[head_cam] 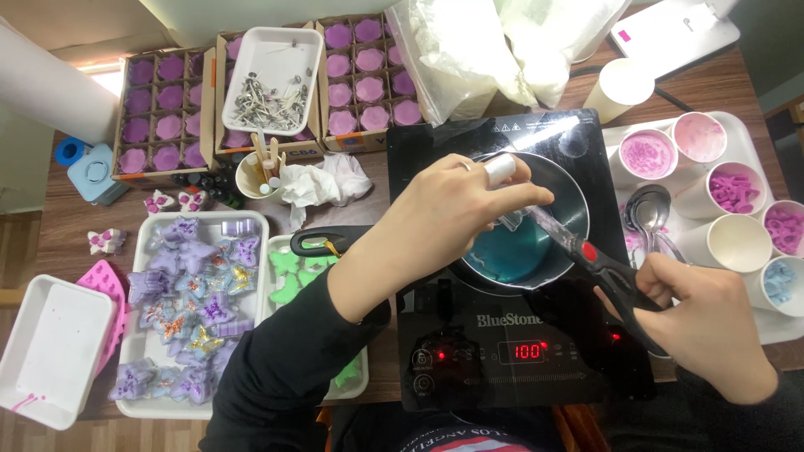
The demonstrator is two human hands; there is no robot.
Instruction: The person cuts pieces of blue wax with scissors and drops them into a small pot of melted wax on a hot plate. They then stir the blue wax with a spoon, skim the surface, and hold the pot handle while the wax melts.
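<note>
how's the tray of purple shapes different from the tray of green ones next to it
The purple tray is larger and crowded with purple, partly glittery pieces; the green tray is narrower and holds only a few green ones. The purple tray shows whole, while the left arm covers much of the green tray. Both are white, rectangular and lie side by side.

The induction cooktop [469, 351] at the worktop's front edge is glossy black glass, and the pot [548, 180] on it looks like smooth dull metal holding shiny blue liquid. Scissors [599, 268] have bright metal blades and matt black plastic handles. Along the right edge sit matt paper cups [741, 243]; the worktop [67, 222] itself is brown wood grain.
</note>
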